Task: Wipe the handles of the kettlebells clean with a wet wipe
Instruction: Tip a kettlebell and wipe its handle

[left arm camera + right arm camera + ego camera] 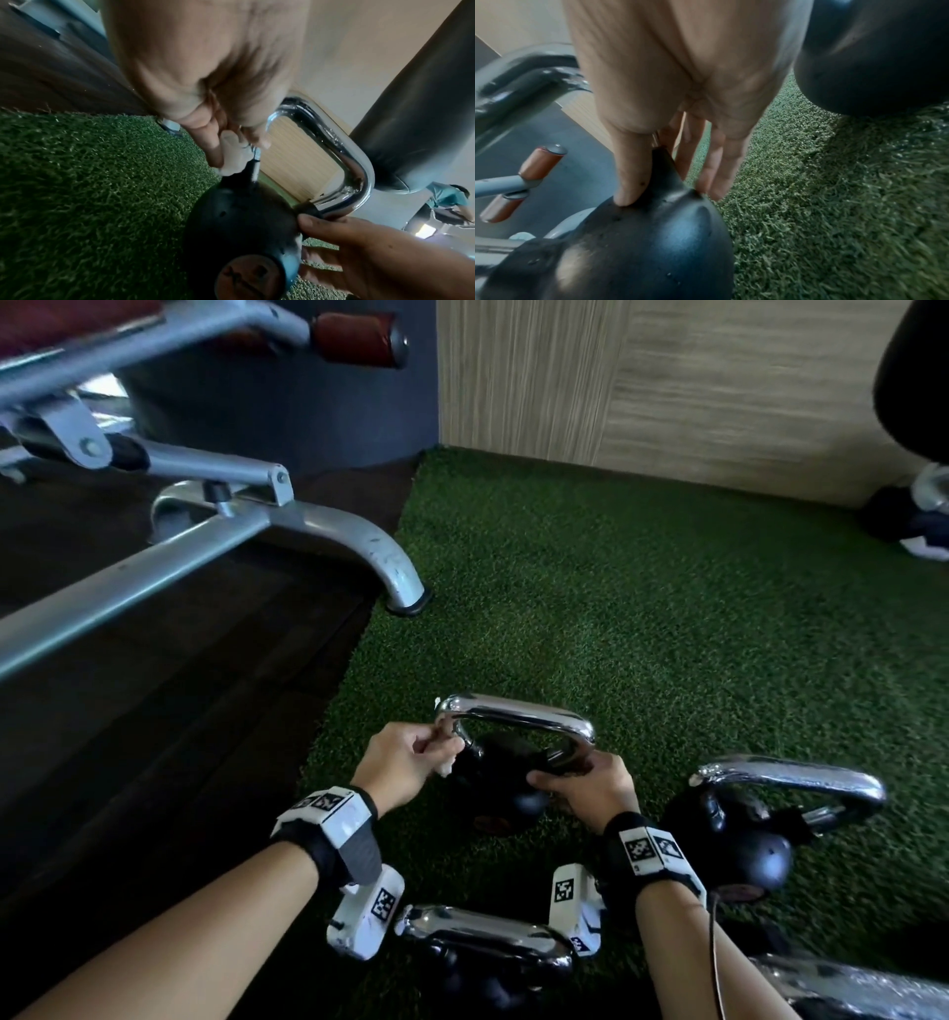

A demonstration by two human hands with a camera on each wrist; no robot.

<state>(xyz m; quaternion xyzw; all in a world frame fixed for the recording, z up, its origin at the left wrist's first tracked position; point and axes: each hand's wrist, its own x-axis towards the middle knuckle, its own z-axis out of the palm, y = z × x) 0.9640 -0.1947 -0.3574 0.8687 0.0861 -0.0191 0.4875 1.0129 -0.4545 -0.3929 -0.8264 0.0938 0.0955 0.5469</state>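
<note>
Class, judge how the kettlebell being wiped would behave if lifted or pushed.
The kettlebell likely lifts heavy for its size: solid-looking black ball. Its round body may roll on the turf; the right hand holds it. The chrome handle looks slippery.

Grey bench frame point(328, 526) over dark floor point(179, 711), beside green turf point(616, 608)

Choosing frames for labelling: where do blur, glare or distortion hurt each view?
Head view: sharp centre, glare on the handle, bench smeared and bowed at the edge. Left wrist view: left hand near and soft, wipe discernible. Right wrist view: right hand and kettlebell blurred, grass crisper.
</note>
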